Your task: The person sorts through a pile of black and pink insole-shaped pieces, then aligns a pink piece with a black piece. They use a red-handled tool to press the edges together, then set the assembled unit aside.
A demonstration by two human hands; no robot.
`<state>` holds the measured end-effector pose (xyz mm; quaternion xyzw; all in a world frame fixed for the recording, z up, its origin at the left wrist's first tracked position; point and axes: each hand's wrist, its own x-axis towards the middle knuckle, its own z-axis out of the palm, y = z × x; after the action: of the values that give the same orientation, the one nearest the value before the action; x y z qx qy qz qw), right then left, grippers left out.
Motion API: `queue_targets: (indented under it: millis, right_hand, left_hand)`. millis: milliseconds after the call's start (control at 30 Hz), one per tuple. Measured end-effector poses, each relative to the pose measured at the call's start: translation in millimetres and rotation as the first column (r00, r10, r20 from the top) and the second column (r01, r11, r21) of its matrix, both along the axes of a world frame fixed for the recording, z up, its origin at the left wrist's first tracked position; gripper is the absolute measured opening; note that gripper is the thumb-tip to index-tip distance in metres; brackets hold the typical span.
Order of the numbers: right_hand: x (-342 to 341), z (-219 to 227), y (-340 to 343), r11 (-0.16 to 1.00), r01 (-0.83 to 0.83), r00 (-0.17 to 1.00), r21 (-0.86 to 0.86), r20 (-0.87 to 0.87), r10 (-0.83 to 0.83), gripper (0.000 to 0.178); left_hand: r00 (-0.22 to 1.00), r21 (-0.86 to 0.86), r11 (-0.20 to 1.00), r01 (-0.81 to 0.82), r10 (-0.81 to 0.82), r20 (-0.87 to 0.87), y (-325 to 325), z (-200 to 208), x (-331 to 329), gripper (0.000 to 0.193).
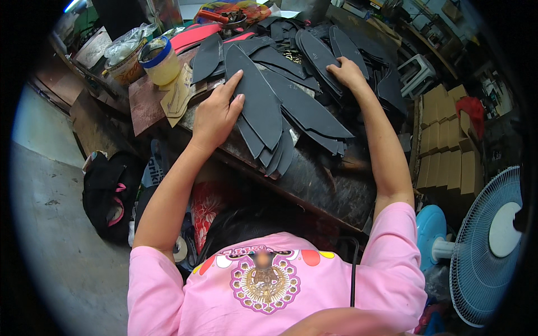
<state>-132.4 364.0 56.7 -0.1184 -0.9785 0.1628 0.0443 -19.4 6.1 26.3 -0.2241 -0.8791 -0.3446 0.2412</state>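
Dark, pointed-oval sheets shaped like shoe soles lie in overlapping stacks on the workbench. My left hand (216, 117) rests at the left edge of the nearest sole-shaped piece (258, 95), index finger and thumb stretched out against it. Farther right, my right hand (348, 75) is closed at the edge of another stack of black sole-shaped pieces (315, 59), and some of its fingers are hidden. More black pieces (314, 112) fan out between the hands. A separate black piece (343, 45) lies just beyond my right hand.
A blue-rimmed tub (159, 61) stands at the left beside tan paper patterns (177, 98). Red-pink sheets (193, 38) and a red-handled tool (214, 15) lie at the back. A fan (487, 246) and stacked cardboard boxes (445, 145) are on the right. A black bag (109, 190) hangs left.
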Motion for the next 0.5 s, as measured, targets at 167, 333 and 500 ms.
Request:
queue_targets:
  millis: [167,333,500]
  right_hand:
    - [-19,17,26,0.994,-0.031,1.000,0.104,0.006,0.030,0.055]
    - [-41,8,48,0.965,0.206,0.978,0.162,-0.019,-0.206,0.070]
    - [-48,-6,49,0.948,0.238,0.971,0.211,-0.025,-0.238,0.074]
  left_hand:
    - [1.000,0.000,1.000,0.006,-0.006,0.016,-1,1,1,0.052]
    - [0.999,0.021,1.000,0.013,-0.014,0.036,-1,2,2,0.052]
    - [0.999,0.051,0.998,0.039,-0.039,-0.003,0,4,1,0.052]
